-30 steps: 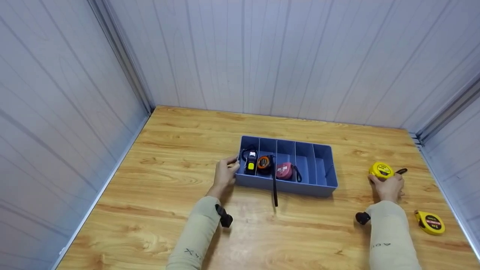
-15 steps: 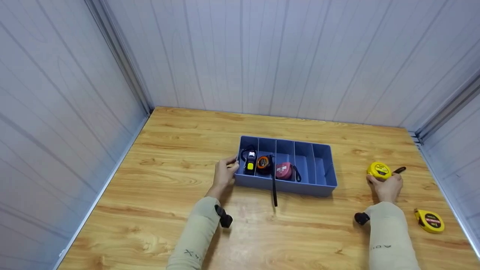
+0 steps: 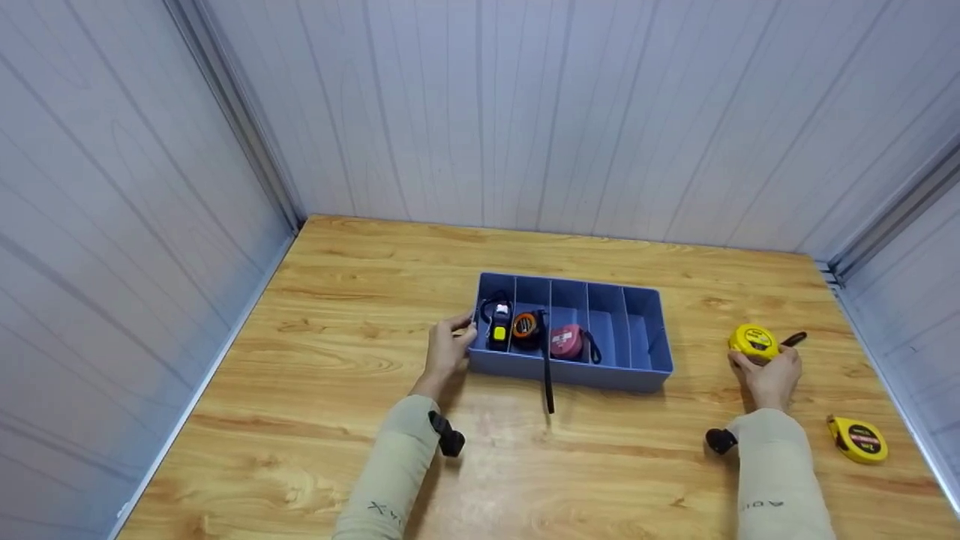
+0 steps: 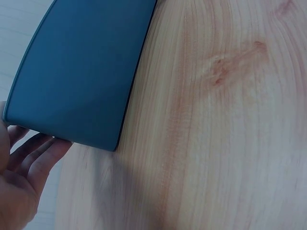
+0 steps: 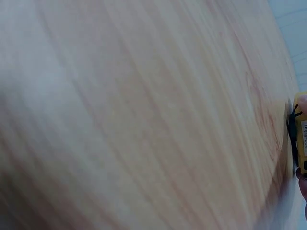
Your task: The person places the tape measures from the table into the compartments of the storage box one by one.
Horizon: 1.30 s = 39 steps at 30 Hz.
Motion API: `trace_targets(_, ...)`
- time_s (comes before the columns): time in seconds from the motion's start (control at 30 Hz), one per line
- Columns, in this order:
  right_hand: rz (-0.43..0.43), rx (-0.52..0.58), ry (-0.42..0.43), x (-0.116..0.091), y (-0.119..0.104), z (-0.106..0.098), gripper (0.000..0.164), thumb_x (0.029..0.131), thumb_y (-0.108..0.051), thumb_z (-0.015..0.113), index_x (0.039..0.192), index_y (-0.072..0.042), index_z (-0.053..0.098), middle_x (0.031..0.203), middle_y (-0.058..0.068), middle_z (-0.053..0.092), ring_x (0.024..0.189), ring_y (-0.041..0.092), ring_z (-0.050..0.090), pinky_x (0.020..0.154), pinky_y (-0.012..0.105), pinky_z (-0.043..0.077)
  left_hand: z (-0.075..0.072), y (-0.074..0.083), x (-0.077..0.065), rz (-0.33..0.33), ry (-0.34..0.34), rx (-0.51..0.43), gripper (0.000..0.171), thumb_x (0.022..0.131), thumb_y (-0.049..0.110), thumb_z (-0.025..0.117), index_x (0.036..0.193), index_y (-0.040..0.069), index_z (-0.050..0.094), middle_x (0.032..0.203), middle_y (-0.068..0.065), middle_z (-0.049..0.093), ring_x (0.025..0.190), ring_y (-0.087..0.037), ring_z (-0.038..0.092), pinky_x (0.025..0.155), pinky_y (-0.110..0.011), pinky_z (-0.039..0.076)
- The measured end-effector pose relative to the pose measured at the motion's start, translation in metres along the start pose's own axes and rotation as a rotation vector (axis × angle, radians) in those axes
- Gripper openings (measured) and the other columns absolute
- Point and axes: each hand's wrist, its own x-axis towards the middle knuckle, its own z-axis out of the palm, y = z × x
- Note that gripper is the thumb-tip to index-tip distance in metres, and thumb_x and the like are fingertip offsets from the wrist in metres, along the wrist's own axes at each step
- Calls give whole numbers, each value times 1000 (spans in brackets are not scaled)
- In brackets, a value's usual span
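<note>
My left hand holds the left end of a blue-grey divided box. In the left wrist view, several fingers lie against the outside of the box's end wall; the thumb is mostly cut off. Over on the right, my right hand grips a yellow tape measure by its near side. A dark wrist strap sticks out of it. Only part of this tape measure shows at the right wrist view's edge, between fingertips.
From the left, the box's compartments hold a black-and-yellow tape measure, an orange-and-black one and a pinkish-red one. A black strap hangs over the front wall. Another yellow tape measure lies right of my right forearm. Panel walls surround the wooden table.
My right hand has shifted slightly left with the yellow tape measure in its grip. The left hand and the box stay in place; the head view drifts a little.
</note>
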Motion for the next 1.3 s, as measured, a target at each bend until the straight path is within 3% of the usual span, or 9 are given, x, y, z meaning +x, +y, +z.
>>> trace_targets(0.13,-23,-12,-21,-1,0,0,83,77,-36,64,131,9,21,128,31,28,119,43,27,99,50,24,-2,-1,1,-25,-9,-33,33,84,3,54,116,2,58,104,-17,60,72,-22,59,46,-21,42)
trace_targets(0.23,-52,-21,-32,-2,0,-1,84,78,-37,64,132,10,20,128,31,28,119,43,26,99,50,23,-3,-1,1,-31,-15,-50,34,83,3,53,117,3,58,105,-17,59,71,-25,59,44,-20,39)
trace_targets(0.4,-70,-9,-46,-2,2,-3,85,78,-36,64,133,10,19,129,32,27,119,43,26,99,49,23,-4,0,1,-10,-5,-27,34,83,4,54,116,3,58,103,-17,60,75,-27,60,51,-19,45)
trace_targets(0.53,-59,16,-64,-2,1,-3,84,78,-35,63,134,9,17,130,31,24,120,43,24,100,49,22,-4,0,0,-3,-10,-28,34,83,3,54,117,2,57,104,-19,59,73,-27,60,48,-20,43)
trace_targets(0.8,-13,56,-75,-2,-2,-2,93,75,-37,65,138,5,10,135,28,19,124,40,20,101,48,20,-2,2,-1,13,6,3,32,82,2,55,115,1,59,101,-19,61,71,-19,58,52,-20,45)
trace_targets(1.03,1,0,-90,0,-6,-4,98,74,-44,65,139,3,7,137,28,17,125,41,17,100,52,18,-2,2,0,-13,-4,-7,33,82,3,55,115,2,59,102,-19,61,70,-14,56,52,-20,45)
trace_targets(1.3,-71,-24,-107,2,-6,-4,93,77,-34,65,139,4,6,137,29,18,124,42,19,100,51,19,-3,0,-3,-71,-55,-61,35,86,5,52,121,7,56,108,-17,57,62,-18,54,37,-20,26)
